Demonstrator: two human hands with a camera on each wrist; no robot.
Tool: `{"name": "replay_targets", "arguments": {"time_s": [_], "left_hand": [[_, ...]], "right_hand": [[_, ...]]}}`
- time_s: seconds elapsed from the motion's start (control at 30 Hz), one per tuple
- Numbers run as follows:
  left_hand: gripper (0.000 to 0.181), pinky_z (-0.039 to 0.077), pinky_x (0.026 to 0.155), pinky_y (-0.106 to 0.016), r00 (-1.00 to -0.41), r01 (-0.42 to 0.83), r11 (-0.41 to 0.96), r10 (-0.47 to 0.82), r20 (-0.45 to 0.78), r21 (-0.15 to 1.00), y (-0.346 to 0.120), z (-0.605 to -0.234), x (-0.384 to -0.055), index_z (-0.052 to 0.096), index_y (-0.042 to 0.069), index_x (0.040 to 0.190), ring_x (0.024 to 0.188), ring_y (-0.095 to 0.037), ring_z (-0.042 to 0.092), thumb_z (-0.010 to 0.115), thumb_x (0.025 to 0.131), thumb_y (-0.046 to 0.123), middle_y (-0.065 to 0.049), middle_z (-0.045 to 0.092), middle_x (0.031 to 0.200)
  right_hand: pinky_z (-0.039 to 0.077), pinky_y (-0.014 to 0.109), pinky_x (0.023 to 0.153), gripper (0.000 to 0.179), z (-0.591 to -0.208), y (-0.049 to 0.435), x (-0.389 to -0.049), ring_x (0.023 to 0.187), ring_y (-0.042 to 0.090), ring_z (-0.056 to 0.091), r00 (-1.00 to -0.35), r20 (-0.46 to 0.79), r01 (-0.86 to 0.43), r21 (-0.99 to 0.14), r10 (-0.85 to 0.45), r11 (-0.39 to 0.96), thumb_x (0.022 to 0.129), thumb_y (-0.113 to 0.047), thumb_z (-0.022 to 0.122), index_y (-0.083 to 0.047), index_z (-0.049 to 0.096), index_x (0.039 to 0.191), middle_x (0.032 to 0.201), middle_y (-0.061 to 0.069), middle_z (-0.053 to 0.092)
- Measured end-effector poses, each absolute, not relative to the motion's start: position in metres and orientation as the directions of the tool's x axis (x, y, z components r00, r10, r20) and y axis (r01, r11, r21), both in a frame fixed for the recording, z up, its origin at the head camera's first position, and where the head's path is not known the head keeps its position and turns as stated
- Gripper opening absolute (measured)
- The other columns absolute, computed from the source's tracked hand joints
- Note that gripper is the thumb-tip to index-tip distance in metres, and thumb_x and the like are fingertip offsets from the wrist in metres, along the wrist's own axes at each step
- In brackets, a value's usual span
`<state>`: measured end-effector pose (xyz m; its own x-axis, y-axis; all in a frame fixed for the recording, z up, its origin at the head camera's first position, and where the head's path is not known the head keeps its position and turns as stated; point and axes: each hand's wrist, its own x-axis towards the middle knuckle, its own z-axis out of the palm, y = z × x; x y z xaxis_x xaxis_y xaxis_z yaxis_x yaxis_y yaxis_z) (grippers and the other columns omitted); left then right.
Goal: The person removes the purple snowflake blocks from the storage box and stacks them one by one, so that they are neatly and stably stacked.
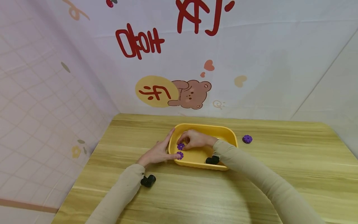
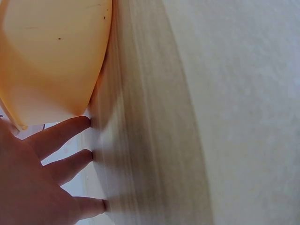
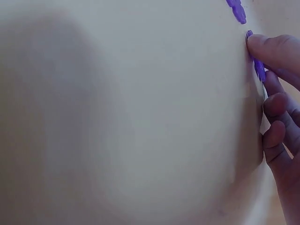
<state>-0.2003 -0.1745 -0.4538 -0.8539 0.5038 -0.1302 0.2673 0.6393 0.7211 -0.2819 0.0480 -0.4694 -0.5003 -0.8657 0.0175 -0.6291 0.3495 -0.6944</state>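
A yellow plastic bin (image 1: pixel 195 166) stands on the table, with two purple notched discs at its left end. My left hand (image 1: pixel 158 152) holds the bin's left end, thumb over the rim beside the nearer disc (image 1: pixel 180 155). In the left wrist view, spread fingers (image 2: pixel 61 168) of that hand rest against the tabletop outside the bin wall. My right hand (image 1: pixel 195 139) reaches inside the bin. Between thumb and forefinger it pinches the farther purple disc (image 1: pixel 181 146), low over the bin floor. The right wrist view shows this disc (image 3: pixel 258 68) edge-on; the other fingers curl behind it.
To the right of the bin, more purple discs (image 1: pixel 247 139) lie stacked on the wooden table (image 1: pixel 293 161). A white printed cloth (image 1: pixel 251 62) hangs behind the table's far edge. Black wrist cameras (image 1: pixel 148 180) sit at both cuffs, the right one inside the bin's outline.
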Motion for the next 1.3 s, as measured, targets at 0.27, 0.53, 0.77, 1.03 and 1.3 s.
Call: {"name": "replay_targets", "arguments": {"time_s": [0.27, 0.53, 0.77, 1.03, 1.3], "left_hand": [[0.112, -0.002, 0.110, -0.062, -0.853, 0.284, 0.634, 0.510, -0.113, 0.719, -0.176, -0.453, -0.199, -0.009, 0.031, 0.155, 0.136, -0.043, 0.029, 0.072, 0.082, 0.054, -0.009, 0.023, 0.157], [0.114, -0.003, 0.110, -0.063, -0.845, 0.298, 0.617, 0.525, -0.099, 0.729, -0.175, -0.455, -0.200, -0.007, 0.024, 0.156, 0.136, -0.040, 0.030, 0.070, 0.080, 0.059, -0.007, 0.020, 0.158], [0.114, -0.003, 0.109, -0.064, -0.845, 0.292, 0.625, 0.523, -0.110, 0.724, -0.175, -0.455, -0.200, -0.009, 0.025, 0.156, 0.138, -0.038, 0.028, 0.069, 0.080, 0.060, -0.007, 0.017, 0.159], [0.113, -0.002, 0.110, -0.063, -0.850, 0.279, 0.621, 0.515, -0.113, 0.732, -0.175, -0.455, -0.201, -0.008, 0.025, 0.156, 0.138, -0.038, 0.029, 0.070, 0.081, 0.057, -0.008, 0.016, 0.159], [0.112, -0.001, 0.110, -0.063, -0.850, 0.281, 0.631, 0.514, -0.119, 0.723, -0.176, -0.457, -0.201, -0.010, 0.030, 0.155, 0.138, -0.037, 0.028, 0.070, 0.081, 0.057, -0.005, 0.016, 0.159]], "right_hand": [[0.043, 0.020, 0.061, 0.029, -0.465, 0.047, -0.282, 0.070, 0.010, 0.051, -0.508, 0.027, -0.631, -0.692, -0.861, 0.351, 0.080, -0.009, 0.078, -0.003, 0.071, 0.107, 0.091, 0.005, 0.065], [0.043, 0.021, 0.057, 0.028, -0.447, 0.051, -0.283, 0.065, 0.008, 0.049, -0.531, 0.094, -0.630, -0.709, -0.842, 0.318, 0.078, -0.010, 0.079, -0.003, 0.070, 0.104, 0.091, 0.000, 0.065], [0.050, 0.024, 0.068, 0.031, -0.433, 0.053, -0.282, 0.079, 0.018, 0.056, -0.529, 0.117, -0.632, -0.715, -0.840, 0.299, 0.081, -0.012, 0.077, -0.001, 0.069, 0.109, 0.096, 0.001, 0.064], [0.054, 0.035, 0.082, 0.035, -0.416, 0.059, -0.276, 0.091, 0.017, 0.060, -0.560, 0.108, -0.563, -0.777, -0.821, 0.282, 0.082, -0.007, 0.076, 0.004, 0.067, 0.114, 0.103, 0.004, 0.065], [0.053, 0.036, 0.084, 0.032, -0.403, 0.073, -0.269, 0.090, 0.019, 0.061, -0.580, 0.129, -0.543, -0.797, -0.804, 0.263, 0.083, -0.007, 0.075, 0.003, 0.067, 0.113, 0.106, 0.006, 0.066]]}}
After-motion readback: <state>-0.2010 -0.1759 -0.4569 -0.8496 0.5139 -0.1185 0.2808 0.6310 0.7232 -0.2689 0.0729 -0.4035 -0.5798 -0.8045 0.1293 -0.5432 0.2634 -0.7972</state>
